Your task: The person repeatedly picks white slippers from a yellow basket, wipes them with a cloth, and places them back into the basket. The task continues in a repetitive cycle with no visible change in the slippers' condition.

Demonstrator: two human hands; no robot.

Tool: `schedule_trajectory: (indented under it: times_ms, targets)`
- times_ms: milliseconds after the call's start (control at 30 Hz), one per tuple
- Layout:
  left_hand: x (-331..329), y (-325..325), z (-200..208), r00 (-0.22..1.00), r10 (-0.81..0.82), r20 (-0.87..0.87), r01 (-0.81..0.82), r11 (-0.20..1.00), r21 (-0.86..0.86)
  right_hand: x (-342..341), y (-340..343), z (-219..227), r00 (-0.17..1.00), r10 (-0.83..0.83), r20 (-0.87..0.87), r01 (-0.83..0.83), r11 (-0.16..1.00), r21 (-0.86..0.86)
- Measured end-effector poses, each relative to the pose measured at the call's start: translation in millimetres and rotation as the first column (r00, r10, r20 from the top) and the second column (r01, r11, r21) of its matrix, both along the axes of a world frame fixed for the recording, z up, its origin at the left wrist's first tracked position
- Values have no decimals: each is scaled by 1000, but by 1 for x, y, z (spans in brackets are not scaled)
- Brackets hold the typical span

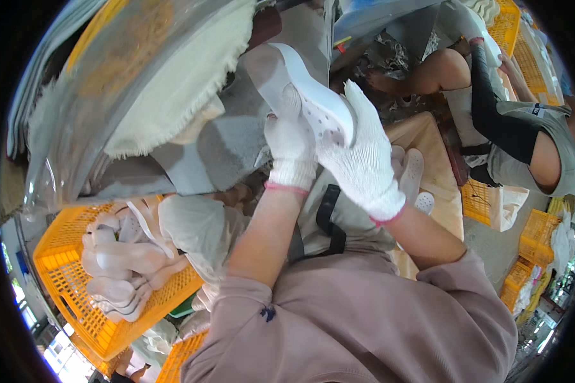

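A white clog (308, 89) with small round holes in its upper is held up in front of me, heel away, toe toward me. My left hand (292, 137), in a white knit glove with a pink cuff, grips the clog along its left side, thumb up along the side. My right hand (363, 153), gloved the same way, cups the toe and right side, its fingers long and close together against the clog. Past the clog lies a grey work surface (220, 147) with a frayed cream cloth (185, 76) over it.
At my left a yellow crate (96, 319) holds several white clogs (124, 255). More perforated clogs (413, 171) lie on tan sheeting (442, 191) to my right. Another person (501, 121) with a dark sleeve sits at the far right, near stacked yellow crates (535, 237).
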State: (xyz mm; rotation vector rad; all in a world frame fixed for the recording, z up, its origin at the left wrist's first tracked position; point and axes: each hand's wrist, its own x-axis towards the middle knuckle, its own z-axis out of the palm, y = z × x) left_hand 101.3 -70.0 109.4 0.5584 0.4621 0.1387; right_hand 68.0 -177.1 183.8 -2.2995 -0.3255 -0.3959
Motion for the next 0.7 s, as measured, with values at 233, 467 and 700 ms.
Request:
schedule_trajectory:
  times_ms: [233,467,700]
  targets:
    - [69,55,-43,966,-243,-93,252,961,113,47,29,-41,995,-85,-46,94,961,259]
    - [-35,152,-28,921,-227,-316,380,354,855,120,51,-66,978,21,-207,-18,1000,16]
    - [-1,52,-22,984,-173,-50,180,959,220,41,36,14,944,237,-227,-257,965,-60]
